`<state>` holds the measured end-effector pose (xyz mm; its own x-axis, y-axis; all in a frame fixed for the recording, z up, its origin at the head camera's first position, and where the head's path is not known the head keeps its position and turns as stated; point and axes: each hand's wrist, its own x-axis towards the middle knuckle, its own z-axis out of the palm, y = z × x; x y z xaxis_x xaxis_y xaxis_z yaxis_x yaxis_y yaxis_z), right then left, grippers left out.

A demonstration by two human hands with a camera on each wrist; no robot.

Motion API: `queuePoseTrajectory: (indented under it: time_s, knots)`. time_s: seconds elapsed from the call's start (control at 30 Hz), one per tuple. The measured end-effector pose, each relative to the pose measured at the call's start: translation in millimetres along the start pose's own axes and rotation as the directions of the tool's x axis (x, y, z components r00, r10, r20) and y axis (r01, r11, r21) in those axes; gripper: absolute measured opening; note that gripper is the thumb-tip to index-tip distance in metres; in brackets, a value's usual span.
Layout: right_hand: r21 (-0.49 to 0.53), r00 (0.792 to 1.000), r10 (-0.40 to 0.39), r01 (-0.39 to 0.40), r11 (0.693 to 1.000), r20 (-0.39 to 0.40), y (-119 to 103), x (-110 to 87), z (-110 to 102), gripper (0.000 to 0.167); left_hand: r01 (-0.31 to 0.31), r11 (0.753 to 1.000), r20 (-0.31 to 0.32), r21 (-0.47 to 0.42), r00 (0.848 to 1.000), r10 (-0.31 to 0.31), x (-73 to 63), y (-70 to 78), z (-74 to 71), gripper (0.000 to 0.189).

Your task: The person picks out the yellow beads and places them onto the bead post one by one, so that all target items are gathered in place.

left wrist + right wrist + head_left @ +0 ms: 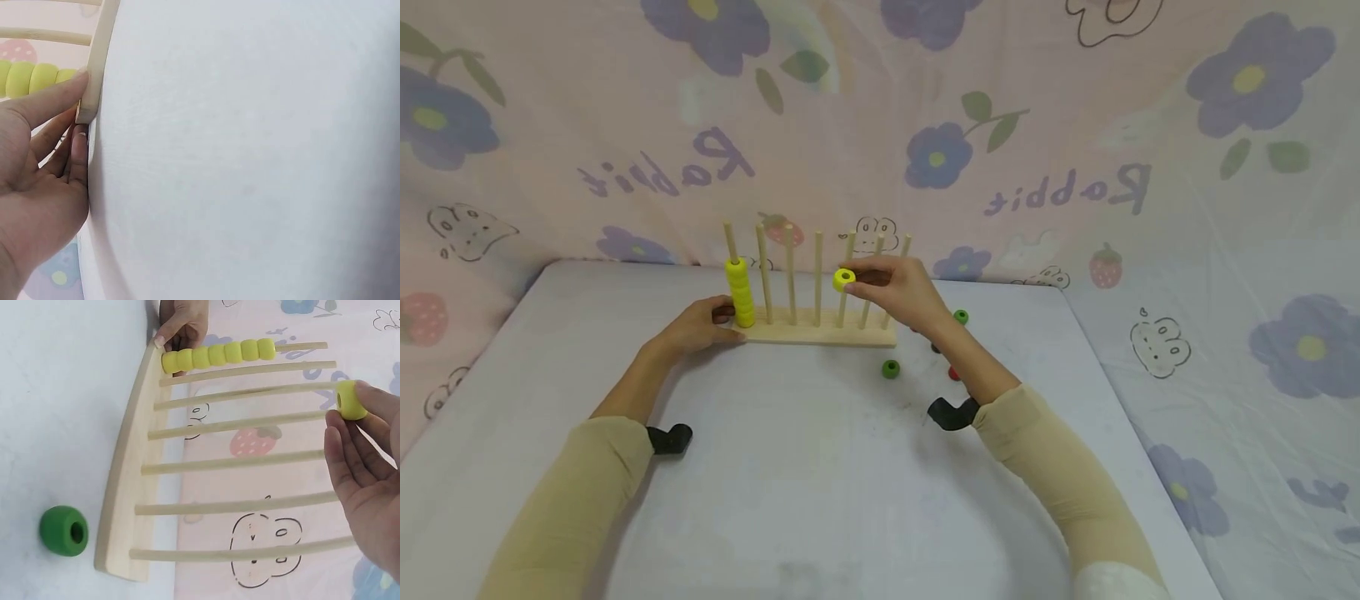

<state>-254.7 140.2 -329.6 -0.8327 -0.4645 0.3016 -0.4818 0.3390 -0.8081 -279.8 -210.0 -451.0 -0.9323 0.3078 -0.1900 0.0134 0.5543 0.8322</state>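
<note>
A wooden peg rack (820, 335) with a row of upright pegs stands toward the back of the table. Several yellow beads (740, 293) are stacked on its leftmost peg, whose top sticks out bare. My left hand (698, 327) holds the left end of the base, thumb along the front edge and fingers behind it. Between thumb and fingertips my right hand (901, 292) pinches a yellow bead (351, 400) with a hole through it. In the head view this bead is raised in front of the right-hand pegs, near their upper part.
A green bead (891, 369) lies on the white table (790, 467) in front of the rack's right end. Another green bead (961, 317) and a red bead (954, 374) lie farther right, partly behind my right forearm. A patterned cloth (850, 108) hangs behind the table.
</note>
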Motion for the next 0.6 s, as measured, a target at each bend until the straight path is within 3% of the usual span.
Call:
queuePoseTrajectory:
  time_s: [0.3,0.6]
  knots:
    - [-0.017,0.998,-0.063,0.063,0.998,0.024,-20.1,26.7,0.9,0.031,-0.004,1.000,0.027,-0.002,1.000,0.004,1.1,0.2,-4.0,0.081]
    - [-0.009,0.997,-0.061,0.062,0.998,0.040,-33.4,51.0,1.1,0.029,-0.009,1.000,0.062,-0.026,0.998,0.011,1.0,1.3,-7.2,0.080]
